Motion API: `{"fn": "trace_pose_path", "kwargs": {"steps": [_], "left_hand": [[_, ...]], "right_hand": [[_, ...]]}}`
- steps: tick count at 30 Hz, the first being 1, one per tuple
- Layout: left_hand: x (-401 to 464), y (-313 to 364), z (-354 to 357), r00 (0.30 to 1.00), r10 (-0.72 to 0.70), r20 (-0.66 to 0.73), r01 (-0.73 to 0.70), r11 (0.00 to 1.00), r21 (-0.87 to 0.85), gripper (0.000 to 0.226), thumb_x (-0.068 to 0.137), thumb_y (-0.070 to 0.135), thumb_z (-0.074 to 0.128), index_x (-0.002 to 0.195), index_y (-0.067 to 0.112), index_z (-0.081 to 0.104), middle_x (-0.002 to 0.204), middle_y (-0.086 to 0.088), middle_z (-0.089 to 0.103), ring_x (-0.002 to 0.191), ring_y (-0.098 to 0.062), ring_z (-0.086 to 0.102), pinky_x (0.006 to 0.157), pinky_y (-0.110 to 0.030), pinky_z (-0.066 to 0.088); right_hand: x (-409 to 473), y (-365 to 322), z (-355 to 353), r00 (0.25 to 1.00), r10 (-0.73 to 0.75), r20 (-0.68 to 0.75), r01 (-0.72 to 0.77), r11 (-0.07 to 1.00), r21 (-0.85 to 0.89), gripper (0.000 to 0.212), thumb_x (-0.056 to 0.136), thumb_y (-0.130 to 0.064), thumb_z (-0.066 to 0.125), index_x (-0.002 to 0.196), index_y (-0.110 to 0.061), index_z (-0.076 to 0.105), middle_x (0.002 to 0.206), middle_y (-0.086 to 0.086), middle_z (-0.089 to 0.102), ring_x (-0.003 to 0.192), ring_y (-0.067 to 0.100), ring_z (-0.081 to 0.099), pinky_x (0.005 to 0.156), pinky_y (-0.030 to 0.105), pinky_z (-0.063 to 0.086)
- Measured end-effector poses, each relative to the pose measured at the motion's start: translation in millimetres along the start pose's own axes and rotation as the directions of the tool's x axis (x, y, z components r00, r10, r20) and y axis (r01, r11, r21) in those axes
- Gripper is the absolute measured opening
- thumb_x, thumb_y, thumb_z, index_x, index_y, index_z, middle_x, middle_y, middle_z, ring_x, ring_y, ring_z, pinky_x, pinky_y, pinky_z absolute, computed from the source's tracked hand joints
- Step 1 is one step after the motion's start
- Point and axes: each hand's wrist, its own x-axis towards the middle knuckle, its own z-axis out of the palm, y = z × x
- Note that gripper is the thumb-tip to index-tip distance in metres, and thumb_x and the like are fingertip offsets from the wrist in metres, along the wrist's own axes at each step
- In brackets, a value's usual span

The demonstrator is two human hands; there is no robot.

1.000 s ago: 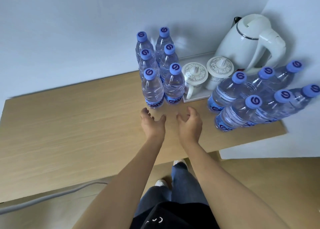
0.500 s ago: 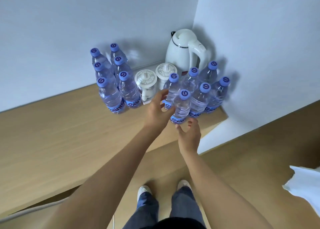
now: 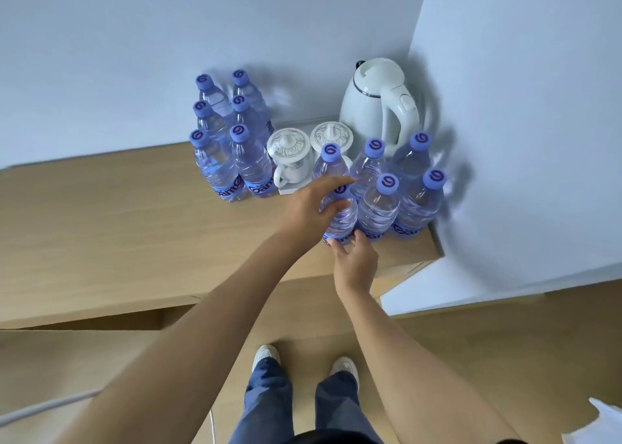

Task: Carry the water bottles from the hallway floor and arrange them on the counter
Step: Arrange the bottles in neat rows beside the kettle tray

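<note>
Wooden counter (image 3: 101,214): left hand (image 3: 308,208) gripping front bottle (image 3: 340,214), right hand (image 3: 356,262) loose-fingered at its base.

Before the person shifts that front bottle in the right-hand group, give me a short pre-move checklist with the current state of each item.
1. Left hand wraps the front bottle: ok.
2. Right hand steadies its base: fingertips touch it, no full hold: ok.
3. Front bottle upright: ok.
4. Neighbouring bottle apart from it: not ok, they stand pressed together.
5. Lidded cup behind the left hand out of the way: cannot tell.
6. Bare counter to the left for placing: ok.
</note>
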Motion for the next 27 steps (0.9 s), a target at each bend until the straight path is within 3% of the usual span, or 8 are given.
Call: {"fn": "trace_pose_path", "kwargs": {"steps": [5, 8, 10, 13, 15, 17, 22, 27], "left_hand": [[-3, 0, 3, 0.999, -0.032, -0.018, 0.031, 0.999, -0.008, 0.039, 0.089, 0.014, 0.068, 0.126, 0.022, 0.061, 0.121, 0.01, 0.062, 0.11, 0.002, 0.053, 0.094, -0.03, 0.05], [-16, -7, 6, 0.991, -0.13, -0.019, 0.126, 0.979, -0.16, 0.063, 0.08, 0.023, 0.079, 0.134, 0.029, 0.047, 0.123, 0.022, 0.055, 0.115, 0.002, 0.052, 0.095, -0.023, 0.048], [-29, -16, 15, 0.97, -0.239, -0.048, 0.225, 0.954, -0.2, 0.082, 0.071, 0.025, 0.086, 0.138, 0.026, 0.039, 0.127, 0.016, 0.05, 0.12, -0.006, 0.049, 0.094, -0.021, 0.045], [-41, -30, 33, 0.913, -0.404, -0.044, 0.39, 0.901, -0.191, 0.091, 0.071, 0.016, 0.086, 0.143, 0.015, 0.031, 0.14, -0.002, 0.041, 0.124, -0.02, 0.046, 0.096, -0.029, 0.042], [-41, -34, 43, 0.879, -0.477, -0.009, 0.466, 0.863, -0.193, 0.093, 0.072, 0.014, 0.085, 0.146, 0.013, 0.029, 0.144, -0.008, 0.04, 0.125, -0.023, 0.046, 0.1, -0.034, 0.043], [-38, -35, 51, 0.868, -0.496, 0.009, 0.487, 0.848, -0.211, 0.088, 0.073, 0.014, 0.084, 0.144, 0.016, 0.032, 0.139, -0.006, 0.045, 0.121, -0.021, 0.048, 0.101, -0.037, 0.045], [-28, -35, 68, 0.857, -0.51, -0.077, 0.478, 0.84, -0.257, 0.074, 0.077, 0.004, 0.078, 0.139, 0.013, 0.039, 0.125, -0.006, 0.058, 0.112, -0.027, 0.059, 0.097, -0.044, 0.049], [-27, -39, 73, 0.839, -0.535, -0.096, 0.501, 0.83, -0.244, 0.07, 0.078, 0.006, 0.078, 0.136, 0.015, 0.041, 0.124, -0.005, 0.06, 0.11, -0.026, 0.06, 0.095, -0.044, 0.05]], "right_hand": [[3, 5, -5, 0.999, 0.008, 0.037, -0.008, 1.0, 0.015, 0.03, 0.086, -0.025, 0.075, 0.099, 0.0, 0.065, 0.1, 0.011, 0.072, 0.101, 0.028, 0.064, 0.086, 0.035, 0.047], [2, 14, -16, 1.0, 0.011, 0.017, -0.011, 1.0, 0.013, 0.032, 0.087, -0.022, 0.074, 0.111, -0.002, 0.065, 0.109, 0.011, 0.07, 0.104, 0.025, 0.063, 0.088, 0.033, 0.048], [5, 24, -30, 0.997, 0.064, -0.032, -0.062, 0.997, 0.051, 0.037, 0.088, -0.022, 0.074, 0.115, -0.001, 0.062, 0.113, 0.012, 0.068, 0.105, 0.026, 0.063, 0.085, 0.029, 0.046], [22, 37, -56, 0.986, 0.126, -0.109, -0.121, 0.991, 0.054, 0.036, 0.091, -0.02, 0.07, 0.117, 0.001, 0.058, 0.114, 0.014, 0.067, 0.107, 0.03, 0.064, 0.089, 0.034, 0.048], [36, 40, -73, 0.98, 0.119, -0.157, -0.107, 0.991, 0.078, 0.031, 0.091, -0.012, 0.068, 0.119, -0.003, 0.058, 0.11, 0.009, 0.067, 0.105, 0.027, 0.064, 0.087, 0.032, 0.048], [48, 38, -86, 0.983, 0.09, -0.161, -0.072, 0.991, 0.112, 0.04, 0.09, -0.004, 0.067, 0.128, -0.01, 0.057, 0.113, 0.005, 0.067, 0.103, 0.02, 0.064, 0.087, 0.024, 0.048], [63, 35, -96, 0.996, 0.015, -0.083, -0.003, 0.991, 0.137, 0.052, 0.087, 0.003, 0.068, 0.137, -0.008, 0.055, 0.126, 0.007, 0.066, 0.111, 0.018, 0.065, 0.1, 0.033, 0.05], [67, 39, -95, 0.995, -0.003, -0.104, 0.021, 0.985, 0.173, 0.051, 0.087, 0.01, 0.063, 0.134, -0.007, 0.057, 0.118, 0.009, 0.069, 0.107, 0.021, 0.066, 0.078, 0.002, 0.045]]}}
